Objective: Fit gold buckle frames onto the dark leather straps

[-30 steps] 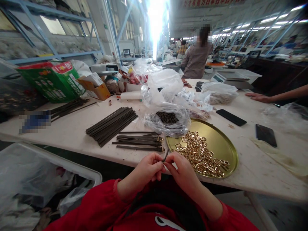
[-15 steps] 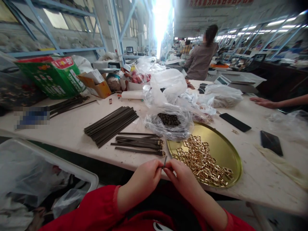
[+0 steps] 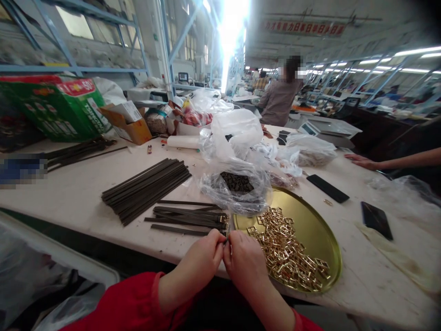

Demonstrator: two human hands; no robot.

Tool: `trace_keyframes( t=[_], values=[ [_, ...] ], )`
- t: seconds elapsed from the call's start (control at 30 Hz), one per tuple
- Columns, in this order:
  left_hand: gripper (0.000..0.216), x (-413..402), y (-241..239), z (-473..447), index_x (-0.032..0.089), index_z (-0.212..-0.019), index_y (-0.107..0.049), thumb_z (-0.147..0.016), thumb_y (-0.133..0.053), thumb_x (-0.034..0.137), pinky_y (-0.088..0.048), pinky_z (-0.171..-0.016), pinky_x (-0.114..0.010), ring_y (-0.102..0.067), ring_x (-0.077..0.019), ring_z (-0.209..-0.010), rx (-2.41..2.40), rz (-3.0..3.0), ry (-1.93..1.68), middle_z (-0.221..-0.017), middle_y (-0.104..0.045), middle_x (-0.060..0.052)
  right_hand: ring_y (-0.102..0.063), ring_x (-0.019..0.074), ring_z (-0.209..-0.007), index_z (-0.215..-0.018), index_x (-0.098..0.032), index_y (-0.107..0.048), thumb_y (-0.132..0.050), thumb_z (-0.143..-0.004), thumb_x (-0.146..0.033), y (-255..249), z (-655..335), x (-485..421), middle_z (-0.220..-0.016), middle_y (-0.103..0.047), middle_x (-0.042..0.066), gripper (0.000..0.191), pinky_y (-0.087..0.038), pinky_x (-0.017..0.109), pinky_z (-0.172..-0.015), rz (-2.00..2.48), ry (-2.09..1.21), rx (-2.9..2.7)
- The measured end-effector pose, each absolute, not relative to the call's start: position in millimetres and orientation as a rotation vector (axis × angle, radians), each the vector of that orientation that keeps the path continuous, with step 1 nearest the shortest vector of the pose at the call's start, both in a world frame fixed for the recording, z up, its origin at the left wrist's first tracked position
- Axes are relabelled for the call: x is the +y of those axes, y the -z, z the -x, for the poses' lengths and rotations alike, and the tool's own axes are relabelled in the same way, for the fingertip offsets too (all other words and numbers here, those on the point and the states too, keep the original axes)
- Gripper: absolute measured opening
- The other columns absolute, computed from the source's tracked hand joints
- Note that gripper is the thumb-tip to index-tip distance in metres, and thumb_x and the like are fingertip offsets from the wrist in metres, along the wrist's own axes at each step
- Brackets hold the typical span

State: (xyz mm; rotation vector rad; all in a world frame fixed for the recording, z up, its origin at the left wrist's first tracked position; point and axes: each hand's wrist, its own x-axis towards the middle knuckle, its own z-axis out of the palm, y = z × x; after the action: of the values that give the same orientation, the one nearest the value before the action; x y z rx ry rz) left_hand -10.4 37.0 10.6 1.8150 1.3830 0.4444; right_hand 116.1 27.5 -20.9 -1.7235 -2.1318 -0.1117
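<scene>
Item, as I see it from the head view: my left hand point(image 3: 203, 257) and right hand point(image 3: 243, 262) meet fingertip to fingertip, both pinched shut on the end of one dark strap point(image 3: 226, 239) at the near table point(image 3: 69, 202) edge. Just beyond lie finished straps point(image 3: 186, 216) (buckled ends rightward), a loose strap bundle point(image 3: 144, 188), and the gold tray point(image 3: 317, 230) of buckles point(image 3: 285, 248)

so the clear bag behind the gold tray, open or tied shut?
Open. The clear bag has its mouth spread wide on the table, small dark pieces exposed inside, beside the gold tray.
</scene>
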Motion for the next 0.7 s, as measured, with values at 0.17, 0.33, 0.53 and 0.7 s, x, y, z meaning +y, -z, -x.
trace_keyframes(
  t=[0.17,0.33,0.53,0.7],
  values=[
    [0.017,43,-14,30,0.018,-0.086,-0.054,-0.080,-0.038,0.016,-0.038,-0.072,-0.030,-0.058,-0.0210,-0.080,1.409,-1.802,-0.432,-0.082,-0.063,-0.007,-0.045,0.0155,-0.048,-0.063,-0.021,-0.043,-0.042,-0.079,-0.016,19,-152,48,-0.055,-0.052,0.002,0.017,-0.021,0.029,-0.050,2.012,0.137,-1.914],
    [0.024,59,-20,53,0.016,-0.097,-0.052,-0.081,-0.039,0.028,-0.037,-0.052,-0.023,-0.047,-0.0128,-0.052,1.328,-1.508,-0.499,-0.057,-0.052,0.003,-0.051,0.0139,-0.053,-0.061,-0.021,-0.049,-0.043,-0.084,-0.027,13,-154,36,-0.058,-0.058,0.001,0.025,-0.027,0.025,-0.049,1.520,-0.658,-2.429],
    [0.022,86,-27,56,0.017,-0.083,-0.047,-0.078,-0.043,0.038,-0.022,-0.035,-0.016,-0.031,-0.0049,-0.034,1.124,-1.234,-0.501,-0.046,-0.044,0.008,-0.059,0.0163,-0.080,-0.088,-0.020,-0.060,-0.041,-0.086,-0.023,18,-161,115,-0.087,-0.066,0.004,0.019,-0.042,0.025,-0.069,1.547,-0.609,-2.151],
    [0.011,100,-24,48,0.017,-0.078,-0.042,-0.077,-0.041,0.028,-0.022,-0.034,-0.015,-0.034,-0.0030,-0.034,1.132,-1.051,-0.557,-0.054,-0.050,0.006,-0.059,0.0195,-0.086,-0.092,-0.015,-0.060,-0.047,-0.082,-0.022,28,-166,208,-0.093,-0.063,0.009,0.018,-0.042,0.029,-0.075,1.799,-0.200,-2.048]
  ],
)
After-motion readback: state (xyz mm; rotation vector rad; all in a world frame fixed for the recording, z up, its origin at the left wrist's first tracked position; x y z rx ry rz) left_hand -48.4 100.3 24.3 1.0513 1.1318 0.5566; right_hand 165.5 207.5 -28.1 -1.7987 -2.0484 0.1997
